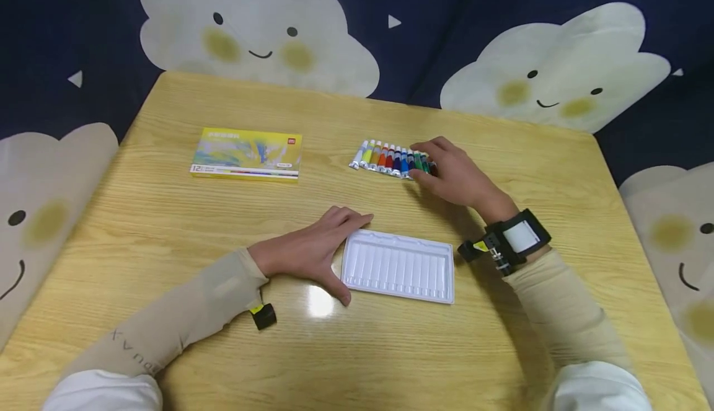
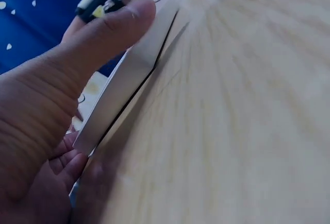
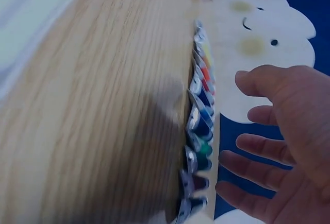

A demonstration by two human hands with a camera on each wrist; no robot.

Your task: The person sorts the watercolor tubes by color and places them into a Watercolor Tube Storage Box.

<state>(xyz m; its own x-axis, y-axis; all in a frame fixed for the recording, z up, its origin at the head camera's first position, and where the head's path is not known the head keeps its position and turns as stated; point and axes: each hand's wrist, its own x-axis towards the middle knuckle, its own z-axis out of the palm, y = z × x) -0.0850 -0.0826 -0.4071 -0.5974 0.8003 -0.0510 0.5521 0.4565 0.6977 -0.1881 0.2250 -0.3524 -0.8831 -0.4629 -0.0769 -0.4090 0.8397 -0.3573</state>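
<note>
A white plastic tray (image 1: 398, 267) with a row of narrow slots lies flat on the wooden table. At its left end my left hand (image 1: 312, 247) is spread, the thumb by the near corner and the fingers by the far corner. In the left wrist view the fingertips are against the side of the tray (image 2: 116, 98). Farther back, small paint tubes (image 1: 385, 160) of several colours lie side by side in a row. My right hand (image 1: 454, 175) hovers over the right end of that row, fingers loosely spread, and partly hides the tubes there. The right wrist view shows nothing between its fingers (image 3: 252, 167).
A yellow paint box (image 1: 246, 154) lies on the table (image 1: 167, 225) at the back left. Behind the table hangs a dark blue cloth (image 1: 424, 33) with white smiling clouds. Black wrist devices (image 1: 519, 237) are strapped to the forearms.
</note>
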